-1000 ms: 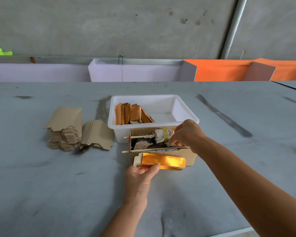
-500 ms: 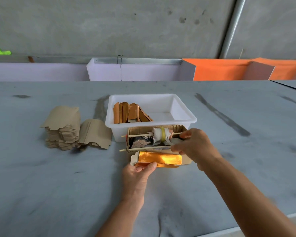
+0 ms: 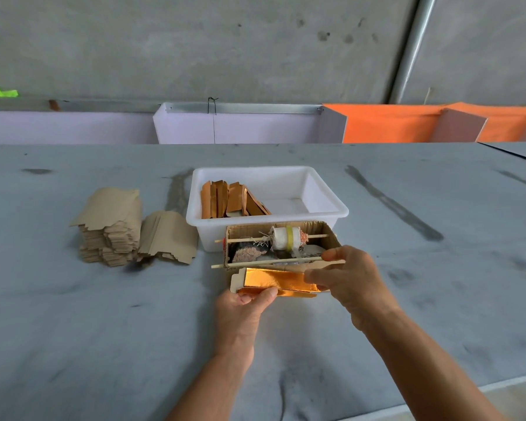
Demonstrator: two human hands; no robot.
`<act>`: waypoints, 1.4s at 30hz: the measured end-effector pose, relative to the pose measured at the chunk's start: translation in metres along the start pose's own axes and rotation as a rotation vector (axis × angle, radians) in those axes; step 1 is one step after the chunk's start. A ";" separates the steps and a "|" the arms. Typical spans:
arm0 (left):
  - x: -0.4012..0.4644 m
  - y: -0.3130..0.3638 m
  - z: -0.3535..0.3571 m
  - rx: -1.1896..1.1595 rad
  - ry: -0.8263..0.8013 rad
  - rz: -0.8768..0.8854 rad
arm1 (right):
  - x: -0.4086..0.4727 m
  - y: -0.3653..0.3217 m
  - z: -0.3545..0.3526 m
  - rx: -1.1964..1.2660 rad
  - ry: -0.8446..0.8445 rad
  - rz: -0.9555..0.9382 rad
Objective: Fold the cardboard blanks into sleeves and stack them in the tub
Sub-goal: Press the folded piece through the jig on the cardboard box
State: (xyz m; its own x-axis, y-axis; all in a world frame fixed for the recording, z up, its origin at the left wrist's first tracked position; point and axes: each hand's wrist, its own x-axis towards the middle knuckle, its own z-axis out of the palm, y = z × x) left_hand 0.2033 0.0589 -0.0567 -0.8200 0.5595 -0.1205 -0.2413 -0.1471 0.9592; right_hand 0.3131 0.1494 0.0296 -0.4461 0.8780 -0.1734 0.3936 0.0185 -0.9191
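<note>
1. Left hand (image 3: 244, 311): thumb lies on top of the gold-foil cardboard blank (image 3: 274, 282), pinching its near left edge; the other fingers are curled under it, out of sight.
2. Right hand (image 3: 351, 279): fingers held together and bent over the blank's right end, gripping it; the index finger reaches up toward the nearer wooden stick (image 3: 264, 262).
3. The blank sits between the two hands, partly folded, gold face up, just in front of the small cardboard box (image 3: 328, 235).
4. Beyond the fingertips, that box holds a white roll (image 3: 286, 238) on a second stick.
5. Behind it, the white tub (image 3: 325, 208) holds folded sleeves (image 3: 230, 200) standing at its left end.
6. Well left of the left hand: stack of flat brown blanks (image 3: 110, 226) on the grey table (image 3: 73, 329).
</note>
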 end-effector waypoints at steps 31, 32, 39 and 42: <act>-0.014 0.019 0.004 -0.054 -0.010 -0.028 | 0.006 0.033 0.002 -0.083 0.059 -0.027; -0.014 0.019 0.005 -0.061 -0.003 -0.024 | 0.004 0.033 0.002 -0.072 0.051 -0.039; -0.019 0.019 0.007 -0.155 0.063 -0.075 | -0.015 0.030 0.010 0.017 -0.042 -0.127; -0.020 0.019 0.006 -0.175 0.073 -0.088 | -0.020 0.029 0.015 0.042 -0.074 -0.171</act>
State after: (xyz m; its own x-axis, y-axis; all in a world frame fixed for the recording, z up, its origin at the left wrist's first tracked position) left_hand 0.2180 0.0497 -0.0345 -0.8257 0.5167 -0.2263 -0.3951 -0.2434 0.8858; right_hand 0.3214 0.1252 0.0007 -0.5617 0.8265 -0.0374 0.2740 0.1431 -0.9510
